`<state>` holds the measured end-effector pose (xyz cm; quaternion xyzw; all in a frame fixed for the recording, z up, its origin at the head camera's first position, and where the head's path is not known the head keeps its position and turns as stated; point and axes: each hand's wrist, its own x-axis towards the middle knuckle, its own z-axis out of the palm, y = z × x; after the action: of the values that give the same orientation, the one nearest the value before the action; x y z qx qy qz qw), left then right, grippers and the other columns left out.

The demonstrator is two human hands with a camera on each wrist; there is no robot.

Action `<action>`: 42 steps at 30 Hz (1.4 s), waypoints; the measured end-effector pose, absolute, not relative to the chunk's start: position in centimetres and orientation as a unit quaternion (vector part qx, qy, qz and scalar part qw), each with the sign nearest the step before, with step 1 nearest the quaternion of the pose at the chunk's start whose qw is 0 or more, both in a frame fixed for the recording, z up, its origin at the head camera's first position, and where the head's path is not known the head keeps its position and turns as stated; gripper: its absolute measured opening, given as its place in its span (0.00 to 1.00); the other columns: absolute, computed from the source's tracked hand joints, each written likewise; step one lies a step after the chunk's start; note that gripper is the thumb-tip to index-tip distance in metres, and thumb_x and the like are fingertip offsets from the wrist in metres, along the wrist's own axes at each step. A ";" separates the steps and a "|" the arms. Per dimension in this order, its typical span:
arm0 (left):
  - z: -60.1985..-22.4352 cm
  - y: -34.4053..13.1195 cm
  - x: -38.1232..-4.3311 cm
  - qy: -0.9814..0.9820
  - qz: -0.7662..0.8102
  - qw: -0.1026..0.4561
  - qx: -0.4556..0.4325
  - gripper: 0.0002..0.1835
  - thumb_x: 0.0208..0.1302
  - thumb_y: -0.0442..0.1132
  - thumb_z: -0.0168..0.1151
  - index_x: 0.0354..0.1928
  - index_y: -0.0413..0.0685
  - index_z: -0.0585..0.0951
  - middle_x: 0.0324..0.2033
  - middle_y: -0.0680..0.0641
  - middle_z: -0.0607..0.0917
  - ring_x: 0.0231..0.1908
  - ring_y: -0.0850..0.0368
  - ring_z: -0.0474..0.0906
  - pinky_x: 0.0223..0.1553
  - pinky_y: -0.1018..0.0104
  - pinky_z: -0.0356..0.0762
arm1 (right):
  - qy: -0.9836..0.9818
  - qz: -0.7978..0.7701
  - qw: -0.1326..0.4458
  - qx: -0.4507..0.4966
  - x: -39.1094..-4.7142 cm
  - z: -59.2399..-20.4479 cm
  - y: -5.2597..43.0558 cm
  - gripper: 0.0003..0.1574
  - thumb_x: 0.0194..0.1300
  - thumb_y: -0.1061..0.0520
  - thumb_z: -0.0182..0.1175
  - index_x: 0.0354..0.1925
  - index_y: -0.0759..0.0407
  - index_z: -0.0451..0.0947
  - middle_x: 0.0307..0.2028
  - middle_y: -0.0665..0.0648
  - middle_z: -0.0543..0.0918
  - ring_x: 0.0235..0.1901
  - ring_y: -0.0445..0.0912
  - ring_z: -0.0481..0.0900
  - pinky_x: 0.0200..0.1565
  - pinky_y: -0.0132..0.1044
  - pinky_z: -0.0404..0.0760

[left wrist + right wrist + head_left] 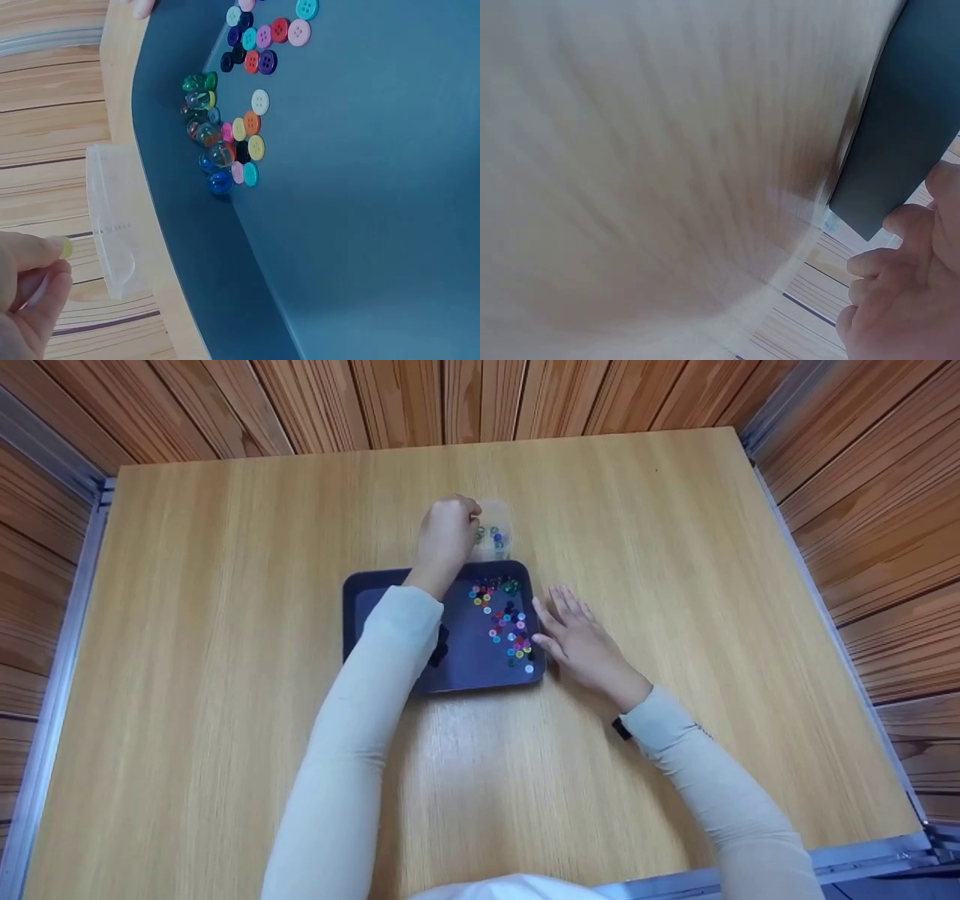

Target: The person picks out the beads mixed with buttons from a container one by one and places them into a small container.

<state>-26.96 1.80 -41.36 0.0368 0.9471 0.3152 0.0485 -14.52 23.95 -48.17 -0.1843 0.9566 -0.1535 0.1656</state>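
Observation:
Between thumb and fingertips, my left hand pinches a small yellow button, mostly covered by the fingers. That hand is beyond the far edge of the dark blue tray, beside a clear plastic container. Several glass marbles lie inside the container. Colourful buttons spread over the tray's right part, and more marbles gather along its far wall. My right hand rests at the tray's right side with fingers extended, thumb and index fingertip right at the rim.
Tray and container stand on a light wooden table. Wood-plank walls rise behind and at both sides, with metal rails along the table's edges. My left forearm crosses over the tray's left part.

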 end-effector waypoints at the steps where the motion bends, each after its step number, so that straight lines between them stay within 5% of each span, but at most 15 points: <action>1: -41.3 1.8 -26.9 0.946 0.319 0.051 0.035 0.14 0.73 0.35 0.55 0.56 0.46 0.84 0.54 0.48 0.85 0.55 0.57 0.81 0.59 0.68 0.78 | 0.956 -0.153 0.166 -0.185 -14.5 -48.2 23.9 0.40 0.79 0.39 0.38 0.79 0.52 0.42 0.79 0.65 0.37 0.79 0.59 0.32 0.78 0.55 0.37; 18: -43.5 3.5 -23.5 0.865 0.499 0.035 0.033 0.11 0.68 0.37 0.63 0.49 0.44 0.87 0.50 0.46 0.88 0.52 0.56 0.84 0.54 0.68 0.81 | 0.957 -0.150 0.165 -0.188 -14.5 -47.8 24.0 0.40 0.79 0.40 0.38 0.79 0.54 0.42 0.79 0.66 0.39 0.79 0.60 0.34 0.78 0.55 0.37; 42: -48.4 5.3 -21.3 0.871 0.482 0.090 -0.015 0.11 0.67 0.34 0.63 0.50 0.45 0.87 0.49 0.47 0.89 0.50 0.57 0.85 0.52 0.68 0.82 | 0.955 -0.157 0.169 -0.187 -14.5 -47.8 23.9 0.40 0.80 0.40 0.38 0.79 0.53 0.41 0.79 0.66 0.39 0.79 0.59 0.32 0.78 0.55 0.37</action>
<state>-21.33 5.31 -48.40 -0.0150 0.8713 0.4823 0.0898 -14.54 23.91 -47.84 -0.1869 0.9550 -0.1572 0.1686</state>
